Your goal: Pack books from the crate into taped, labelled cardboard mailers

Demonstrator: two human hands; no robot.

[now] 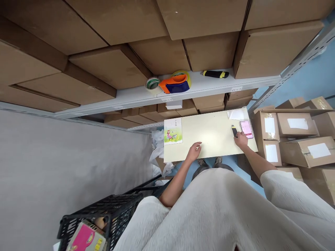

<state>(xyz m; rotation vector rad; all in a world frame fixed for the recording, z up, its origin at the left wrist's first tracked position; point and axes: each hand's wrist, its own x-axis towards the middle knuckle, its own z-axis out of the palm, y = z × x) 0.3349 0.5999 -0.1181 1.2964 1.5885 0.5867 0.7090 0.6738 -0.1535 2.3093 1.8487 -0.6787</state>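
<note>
My right hand [241, 140] is at the right part of a cream-coloured tabletop [206, 134], its fingers closed round the near end of a black and yellow utility knife [234, 130]. Just right of the knife lies a phone [246, 129] with a pink screen. Over the table's near edge, my left hand [194, 152] is open and slightly curved, with nothing in it. A thin picture book [173, 131] lies flat at the table's left end, left of that hand. White paper [237, 114] rests at the far right corner.
Ahead, a metal shelf [220, 83] bears cardboard boxes [209, 50], an orange tape dispenser [175, 83], a tape roll [153, 85] and another utility knife [216, 74]. Cartons [295, 127] are stacked right. A black crate [117, 209] with books stands lower left.
</note>
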